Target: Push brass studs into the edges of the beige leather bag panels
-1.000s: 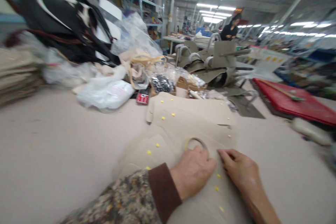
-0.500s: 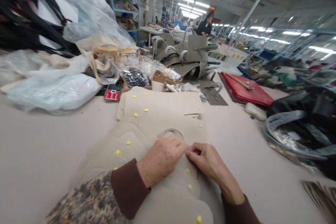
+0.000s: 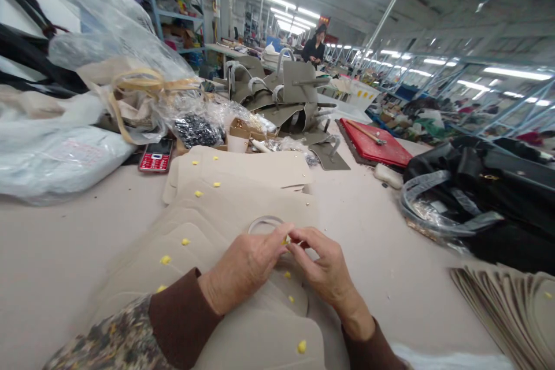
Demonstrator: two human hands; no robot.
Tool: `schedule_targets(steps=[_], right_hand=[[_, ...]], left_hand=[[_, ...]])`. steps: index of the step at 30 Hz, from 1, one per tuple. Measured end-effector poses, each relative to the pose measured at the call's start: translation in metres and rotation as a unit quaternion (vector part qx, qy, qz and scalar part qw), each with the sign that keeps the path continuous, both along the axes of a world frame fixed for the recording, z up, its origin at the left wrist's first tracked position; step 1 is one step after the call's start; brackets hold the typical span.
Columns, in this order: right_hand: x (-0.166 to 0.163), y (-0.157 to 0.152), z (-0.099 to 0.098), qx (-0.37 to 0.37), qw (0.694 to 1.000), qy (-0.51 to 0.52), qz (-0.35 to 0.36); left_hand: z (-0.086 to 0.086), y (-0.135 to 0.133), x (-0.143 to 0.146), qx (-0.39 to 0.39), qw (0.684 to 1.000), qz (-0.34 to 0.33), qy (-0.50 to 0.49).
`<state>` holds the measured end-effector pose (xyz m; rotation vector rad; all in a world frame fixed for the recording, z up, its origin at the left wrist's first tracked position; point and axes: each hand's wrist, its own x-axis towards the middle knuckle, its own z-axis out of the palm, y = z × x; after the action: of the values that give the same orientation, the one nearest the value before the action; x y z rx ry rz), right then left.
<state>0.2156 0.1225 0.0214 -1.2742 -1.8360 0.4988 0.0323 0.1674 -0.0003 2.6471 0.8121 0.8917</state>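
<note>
Beige bag panels (image 3: 243, 196) lie stacked and overlapping in front of me, with small yellow pieces (image 3: 198, 193) dotted over them. My left hand (image 3: 245, 269) is closed above the panels, its thumb and forefinger pinching a small yellow piece (image 3: 285, 241). From the right, my right hand (image 3: 323, 269) meets it, with thumb and forefinger pinched at that same piece. The fingertips nearly touch and partly hide what they grip. Just behind the left hand, a thin grey looped strap (image 3: 266, 219) arches up from a panel.
A red phone (image 3: 156, 157), clear plastic bags and a small carton (image 3: 240, 130) line the back. Grey-green bag parts (image 3: 299, 84) are heaped beyond. At right are a red board (image 3: 375, 144) with a hammer, a black bag (image 3: 498, 202) and fanned panels (image 3: 507, 312). A person stands far off.
My view has swung to the right, so the scene sits further left and more of the fanned panels shows. Both hands remain pinched together; a yellow piece now shows between the fingertips.
</note>
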Motion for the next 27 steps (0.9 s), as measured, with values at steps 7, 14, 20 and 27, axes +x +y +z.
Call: schedule_targets(steps=[7, 14, 20, 27], right_hand=[[-0.006, 0.001, -0.010, 0.084, 0.991, -0.096, -0.045], [-0.018, -0.003, -0.008, -0.056, 0.990, 0.032, -0.128], [0.002, 0.008, -0.011, -0.215, 0.921, 0.250, -0.209], [0.045, 0.017, -0.027, -0.276, 0.921, 0.194, -0.194]], left_hand=[[0.006, -0.002, 0.001, -0.068, 0.997, -0.008, 0.028], [0.016, -0.001, 0.007, -0.087, 0.996, 0.024, 0.021], [0.010, -0.002, 0.009, -0.032, 0.998, 0.016, -0.048], [0.009, 0.013, 0.010, -0.009, 0.983, 0.075, 0.170]])
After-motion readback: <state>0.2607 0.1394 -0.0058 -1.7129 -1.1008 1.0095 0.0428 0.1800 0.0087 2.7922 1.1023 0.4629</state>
